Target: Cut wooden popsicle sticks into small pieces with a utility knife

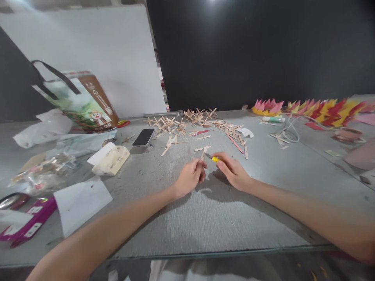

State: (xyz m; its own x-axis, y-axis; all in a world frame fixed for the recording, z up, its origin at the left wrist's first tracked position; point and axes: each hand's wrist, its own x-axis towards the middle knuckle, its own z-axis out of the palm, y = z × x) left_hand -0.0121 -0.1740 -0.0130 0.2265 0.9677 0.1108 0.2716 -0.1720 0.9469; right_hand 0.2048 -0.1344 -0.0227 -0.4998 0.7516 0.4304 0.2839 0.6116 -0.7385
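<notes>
My left hand (193, 175) is closed around the lower end of a small wooden craft stick (204, 151), which points up and away from me. Closed on the yellow handle of a craft knife (215, 159) is my right hand (233, 169). The knife's grey blade is angled left, close to the stick; whether it touches the wood I cannot tell. Just beyond lies another craft stick (198, 149). Farther back, many loose sticks (231, 128) and crossed stick pieces (168, 125) are heaped, with a red-and-white striped pencil or straw (235, 143) among them.
A phone (143, 137), folded packet (111, 160), white paper (83, 203) and purple box (32, 222) lie left, before a printed shopping bag (90, 101). Pink-yellow paper crowns (267, 108), a glue stick (274, 119) and a white cable (290, 128) are at right. A black panel (258, 50) stands behind.
</notes>
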